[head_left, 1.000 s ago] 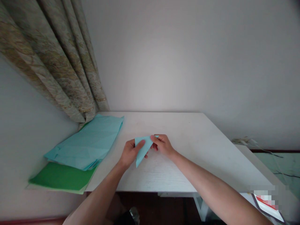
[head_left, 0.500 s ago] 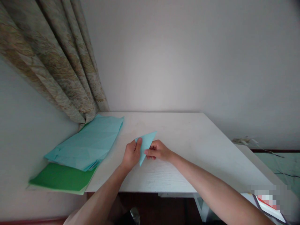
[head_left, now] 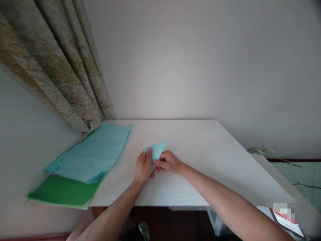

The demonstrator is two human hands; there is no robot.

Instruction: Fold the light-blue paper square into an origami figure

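Note:
A small light-blue piece of folded paper [head_left: 157, 150] is held up over the front middle of the white desk, one pointed corner toward the upper right. My left hand [head_left: 144, 165] grips its left side, thumb flat on the near face. At the lower right edge, my right hand [head_left: 169, 162] pinches the paper between thumb and fingers. The lower tip is mostly covered by my hands. To the left lies a stack of large light-blue paper sheets [head_left: 92, 152], on top of green paper [head_left: 66, 190].
The white desk [head_left: 200, 147] stands against the wall, its front edge just before me. A patterned curtain [head_left: 62, 63] hangs at the left back corner. Cables [head_left: 262, 149] lie beyond the right edge. A partly blurred-out object [head_left: 288, 219] sits at lower right.
My left hand has shifted slightly right and down along the folded paper, covering more of its lower tip. My right hand has barely moved, its thumb a touch further left.

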